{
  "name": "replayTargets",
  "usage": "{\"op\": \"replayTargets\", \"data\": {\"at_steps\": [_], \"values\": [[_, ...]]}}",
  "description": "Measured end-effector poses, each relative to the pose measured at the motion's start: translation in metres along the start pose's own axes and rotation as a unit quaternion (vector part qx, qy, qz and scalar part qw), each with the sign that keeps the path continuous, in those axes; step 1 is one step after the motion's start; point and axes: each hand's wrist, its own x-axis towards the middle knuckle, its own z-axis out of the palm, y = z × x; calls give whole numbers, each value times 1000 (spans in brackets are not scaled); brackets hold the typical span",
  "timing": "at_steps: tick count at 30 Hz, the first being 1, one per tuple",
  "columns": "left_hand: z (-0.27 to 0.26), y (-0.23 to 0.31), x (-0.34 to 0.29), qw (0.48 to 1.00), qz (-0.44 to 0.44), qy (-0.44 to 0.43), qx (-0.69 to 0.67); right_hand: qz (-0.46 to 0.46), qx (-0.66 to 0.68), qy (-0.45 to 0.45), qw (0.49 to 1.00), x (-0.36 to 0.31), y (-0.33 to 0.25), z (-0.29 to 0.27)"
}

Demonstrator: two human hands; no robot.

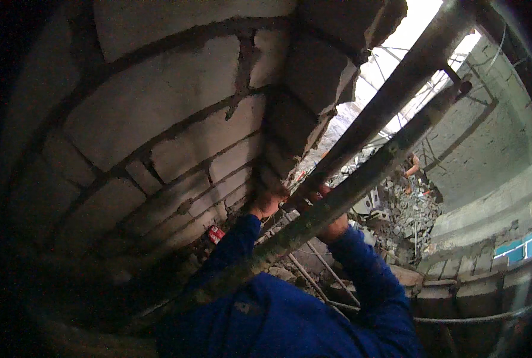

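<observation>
My left hand is in front of the block wall's inner corner, its fingers curled in beside the lower end of a dark pole. What those fingers pinch is too dark and small to name. My right hand reaches behind a nearer, mottled pole, which hides its middle. Its bent fingertips show in the gap between the two poles, close to my left hand, and what they grip is hidden. Both poles slant from upper right to lower left. Blue sleeves cover both my forearms.
A wall of pale blocks rises on the left, with a broken edge. Broken rubble lies beyond my right hand. Thin rods cross below the poles. A red can-like object sits beside my left forearm.
</observation>
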Motion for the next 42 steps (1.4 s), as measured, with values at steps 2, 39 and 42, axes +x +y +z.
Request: {"op": "replayTargets", "data": {"at_steps": [2,39,42], "values": [[1,-7,1,999,33,-3,33,48,159,-10,986,15,5,21],[24,21,19,959,-48,237,145,-42,-139,-238,960,50,11,48],[19,28,30,923,-212,158,-280,-118,-38,-212,969,-13,25,31]]}}
